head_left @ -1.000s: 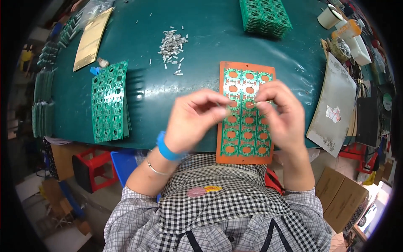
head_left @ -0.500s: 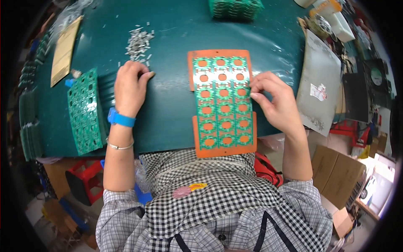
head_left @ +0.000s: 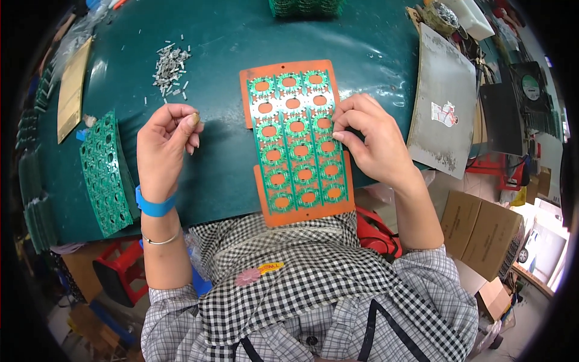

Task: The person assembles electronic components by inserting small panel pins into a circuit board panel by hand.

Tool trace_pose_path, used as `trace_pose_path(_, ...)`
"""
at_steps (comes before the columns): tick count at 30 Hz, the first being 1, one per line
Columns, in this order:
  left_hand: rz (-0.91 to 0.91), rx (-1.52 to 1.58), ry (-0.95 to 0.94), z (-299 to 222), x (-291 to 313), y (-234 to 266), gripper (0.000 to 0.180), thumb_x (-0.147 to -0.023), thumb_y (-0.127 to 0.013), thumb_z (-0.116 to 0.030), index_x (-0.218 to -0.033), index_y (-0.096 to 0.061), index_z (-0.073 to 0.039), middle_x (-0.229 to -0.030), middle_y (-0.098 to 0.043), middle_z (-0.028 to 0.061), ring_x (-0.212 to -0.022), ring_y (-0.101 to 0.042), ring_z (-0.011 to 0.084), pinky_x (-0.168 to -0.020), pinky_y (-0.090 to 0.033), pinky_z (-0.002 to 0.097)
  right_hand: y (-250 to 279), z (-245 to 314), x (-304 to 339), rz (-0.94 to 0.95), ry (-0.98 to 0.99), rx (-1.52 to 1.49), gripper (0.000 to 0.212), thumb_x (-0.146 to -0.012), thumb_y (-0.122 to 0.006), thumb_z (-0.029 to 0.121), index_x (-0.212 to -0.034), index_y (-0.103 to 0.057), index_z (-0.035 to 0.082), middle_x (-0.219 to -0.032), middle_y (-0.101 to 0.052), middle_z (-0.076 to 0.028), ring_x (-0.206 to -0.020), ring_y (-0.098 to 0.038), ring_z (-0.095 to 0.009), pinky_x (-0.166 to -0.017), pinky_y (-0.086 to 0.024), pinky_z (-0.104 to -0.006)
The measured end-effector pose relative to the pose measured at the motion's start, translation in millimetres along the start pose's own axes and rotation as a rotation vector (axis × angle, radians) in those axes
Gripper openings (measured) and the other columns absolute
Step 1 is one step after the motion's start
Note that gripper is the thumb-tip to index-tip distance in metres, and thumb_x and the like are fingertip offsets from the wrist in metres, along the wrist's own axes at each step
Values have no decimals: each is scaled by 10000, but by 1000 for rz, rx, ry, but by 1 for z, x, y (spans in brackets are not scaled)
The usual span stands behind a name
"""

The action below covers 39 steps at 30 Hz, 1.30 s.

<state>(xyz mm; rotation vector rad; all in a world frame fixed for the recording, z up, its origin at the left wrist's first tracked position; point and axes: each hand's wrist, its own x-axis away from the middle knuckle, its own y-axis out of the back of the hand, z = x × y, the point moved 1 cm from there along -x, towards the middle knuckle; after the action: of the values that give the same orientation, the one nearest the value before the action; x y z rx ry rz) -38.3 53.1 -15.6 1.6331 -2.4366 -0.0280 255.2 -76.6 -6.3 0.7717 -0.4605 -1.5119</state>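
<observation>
In front of me a green circuit board panel (head_left: pixel 301 165) with several oval openings lies on an orange tray (head_left: pixel 261 192), whose rim shows around it. My right hand (head_left: pixel 375 140) is closed at the panel's right edge, thumb and fingers pinched against it. Left of the panel, my left hand (head_left: pixel 167 149) is raised over the table with thumb and forefinger pressed together. A small pale piece (head_left: pixel 201 125) shows at those fingertips; its exact kind is too small to tell. Beyond this hand lies a loose pile of small grey parts (head_left: pixel 170 67).
Another green panel stack (head_left: pixel 105 175) stands at the left, near a gold-coloured strip (head_left: pixel 73 90). More stacked green panels (head_left: pixel 306 7) sit at the far edge. A grey sheet (head_left: pixel 443 102) leans at the right, above a cardboard box (head_left: pixel 480 232).
My left hand has drawn away from the grey pile and turned, thumb upward, with a small pale piece now showing. My right hand stays at the panel's edge. The whole view has shifted slightly.
</observation>
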Motion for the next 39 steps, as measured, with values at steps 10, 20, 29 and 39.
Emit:
trace_pose_path(10, 127, 371, 89, -4, 17, -15, 157, -905, -639, -25, -1053, -615, 22, -1001, -695, 170, -786, -667, 174, -673, -549, 257, -11, 0, -2, -77, 150, 99, 157, -703, -680, -55, -823, -596, 2, -919, -584, -100, -895, -572, -297, -751, -494, -383)
trace_pose_path(20, 269, 708, 179, -1, 34, -41, 87, -918, -627, -34, -983, -613, 22, -918, -676, 117, -749, -638, 131, -647, -527, 227, -16, 8, 2, -79, 154, 192, 219, -683, -693, -58, -862, -575, -17, -939, -578, -106, -875, -582, -295, -731, -513, -376)
trace_pose_path(29, 285, 770, 348, 0, 46, -63, 124, -921, -635, -67, -1014, -634, 14, -959, -672, 125, -766, -616, 145, -646, -516, 232, -4, 16, 1, -124, 205, 122, 200, -647, -748, 3, -819, -645, 15, -884, -620, -84, -836, -593, -271, -706, -497, -359)
trace_pose_path(39, 258, 828, 247, -2, 63, -86, 137, -893, -658, -19, -1021, -660, 30, -924, -688, 94, -786, -630, 128, -720, -532, 247, -33, 58, -5, -310, 255, -209, 176, -669, -748, -15, -792, -628, 22, -853, -624, -93, -744, -603, -242, -630, -483, -325)
